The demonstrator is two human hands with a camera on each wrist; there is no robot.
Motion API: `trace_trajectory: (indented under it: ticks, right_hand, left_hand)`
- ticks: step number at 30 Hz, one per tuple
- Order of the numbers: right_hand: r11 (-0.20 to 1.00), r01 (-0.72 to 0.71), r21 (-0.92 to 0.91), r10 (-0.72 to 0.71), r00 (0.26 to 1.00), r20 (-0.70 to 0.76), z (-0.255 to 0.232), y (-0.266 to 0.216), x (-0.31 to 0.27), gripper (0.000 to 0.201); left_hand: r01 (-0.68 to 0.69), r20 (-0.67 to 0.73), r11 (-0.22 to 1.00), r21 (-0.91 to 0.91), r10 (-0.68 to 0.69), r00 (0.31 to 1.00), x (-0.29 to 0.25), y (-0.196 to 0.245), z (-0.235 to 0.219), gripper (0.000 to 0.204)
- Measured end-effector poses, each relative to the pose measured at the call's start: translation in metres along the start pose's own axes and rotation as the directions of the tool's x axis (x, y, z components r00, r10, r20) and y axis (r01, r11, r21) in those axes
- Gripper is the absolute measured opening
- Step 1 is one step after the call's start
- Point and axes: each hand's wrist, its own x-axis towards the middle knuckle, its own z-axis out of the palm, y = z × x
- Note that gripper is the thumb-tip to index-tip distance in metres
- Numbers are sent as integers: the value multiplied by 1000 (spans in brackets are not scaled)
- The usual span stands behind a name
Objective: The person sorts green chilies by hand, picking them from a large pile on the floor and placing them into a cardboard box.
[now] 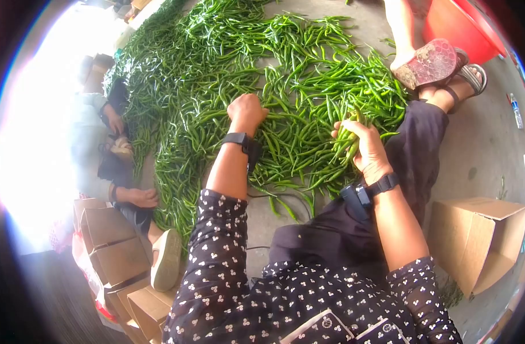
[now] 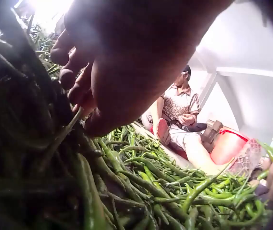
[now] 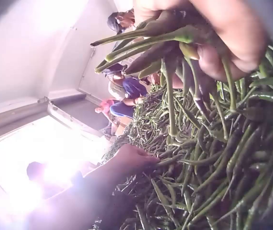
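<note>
Long green chilli peppers [image 1: 216,80] lie in a wide, loose heap over the floor. My right hand [image 1: 365,146] grips a bunch of peppers [image 1: 349,140] above the near right part of the heap; in the right wrist view their stems stick out past the thumb of the hand [image 3: 237,38]. My left hand [image 1: 247,112] is over the middle of the heap with its fingers curled. In the left wrist view the thumb and fingers of that hand [image 2: 86,81] pinch the stem end of a pepper [image 2: 62,136].
An open cardboard box [image 1: 463,241] stands at the right, and a red tub [image 1: 460,28] at the upper right beside a person's sandalled feet [image 1: 440,69]. Another person's hands [image 1: 139,198] and more boxes [image 1: 116,246] are at the left. Further people sit beyond the heap.
</note>
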Motion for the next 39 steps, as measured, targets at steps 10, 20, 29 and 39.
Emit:
trace_trajectory:
  ticks: [10,20,29,39]
  right_hand:
    - [999,7,45,-6,1000,-12,3,-4,-4,16]
    - [994,-112,13,108,978,180,3,2,-2,18]
    - [991,-132,36,114,943,311,2,8,1,22]
    - [998,-18,-56,20,999,29,3,6,0,16]
  left_hand:
    - [-153,-294,912,-380,38,955,-4,-30,9,22]
    - [34,13,-317,-948,69,998,-65,-14,-6,15]
    - [-2,21,97,-995,234,972,-96,90,-6,23]
    - [-202,-134,392,-898,194,972,-83,45,-16,36]
